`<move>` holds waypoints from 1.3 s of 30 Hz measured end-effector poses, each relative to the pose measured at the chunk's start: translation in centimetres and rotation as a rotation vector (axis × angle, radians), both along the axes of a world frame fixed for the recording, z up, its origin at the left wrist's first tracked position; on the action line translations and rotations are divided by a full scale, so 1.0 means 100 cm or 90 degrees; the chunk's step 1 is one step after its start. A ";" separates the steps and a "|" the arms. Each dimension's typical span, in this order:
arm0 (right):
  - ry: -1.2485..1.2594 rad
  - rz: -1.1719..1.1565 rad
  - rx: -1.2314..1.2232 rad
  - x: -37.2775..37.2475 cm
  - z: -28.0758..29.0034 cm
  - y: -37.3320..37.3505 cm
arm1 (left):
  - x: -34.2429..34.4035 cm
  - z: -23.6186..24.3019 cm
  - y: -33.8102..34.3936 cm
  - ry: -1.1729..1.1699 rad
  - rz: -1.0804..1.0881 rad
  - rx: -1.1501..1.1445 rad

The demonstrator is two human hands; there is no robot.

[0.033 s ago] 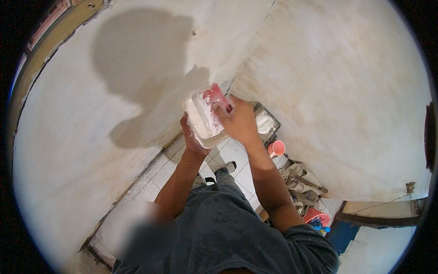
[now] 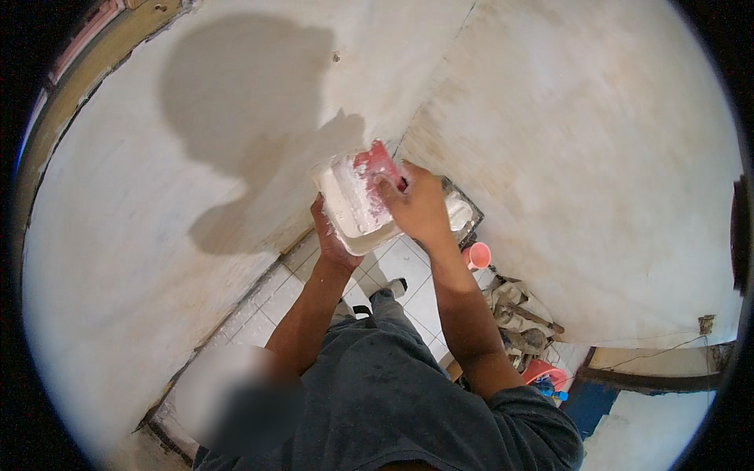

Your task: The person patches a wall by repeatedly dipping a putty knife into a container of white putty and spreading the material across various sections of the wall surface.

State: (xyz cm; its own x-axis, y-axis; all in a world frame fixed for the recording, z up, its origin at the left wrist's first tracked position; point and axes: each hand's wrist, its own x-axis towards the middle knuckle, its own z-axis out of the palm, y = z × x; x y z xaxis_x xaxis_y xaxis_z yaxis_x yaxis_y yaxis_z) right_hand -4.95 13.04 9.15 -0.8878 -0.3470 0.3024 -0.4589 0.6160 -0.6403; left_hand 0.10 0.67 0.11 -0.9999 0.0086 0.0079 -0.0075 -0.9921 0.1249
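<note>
Tray [image 2: 371, 241] in cream, rounded at the corners, is up in the air in front of the person, near the corner where two walls meet. The left hand [image 2: 333, 239] grips it from the left and near edges; the fingers under it are hidden. White paste [image 2: 342, 198] coats the inside of the tray and clings to its edges.

The right hand [image 2: 420, 200] is closed around a red scraper [image 2: 377, 163], thumb on the near side. The scraper is held over the right part of the tray, slanting, its face smeared with paste. Whether its lower edge presses into the paste cannot be told.

The left wall [image 2: 102, 212] carries a large shadow [image 2: 243, 94] of a head and arms, and a wooden frame [image 2: 93, 74] runs along its upper left. The right wall [image 2: 589, 141] is pale with tan patches.

Below, white tiles make up the floor [image 2: 419, 279], with one foot [image 2: 389, 290] on it. Beyond the right forearm lies a dark box [image 2: 474, 223] with something white in it, partly covered by the arm. Just beside it is a pink cup [image 2: 477, 255]. Nearer the person come a heap of rags [image 2: 522, 310] and a red basin [image 2: 550, 370] with a blue thing [image 2: 547, 388] at it. The person wears a dark shirt [image 2: 377, 392].
</note>
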 end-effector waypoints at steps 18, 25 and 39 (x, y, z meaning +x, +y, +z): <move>-0.021 -0.129 0.046 -0.004 0.001 0.010 | 0.004 0.018 -0.006 -0.011 -0.059 -0.029; -0.029 -0.140 0.042 -0.003 -0.003 0.011 | -0.007 0.014 0.000 -0.031 -0.040 -0.104; -0.038 -0.046 0.023 -0.005 -0.012 0.001 | -0.023 0.003 0.023 -0.039 -0.024 -0.085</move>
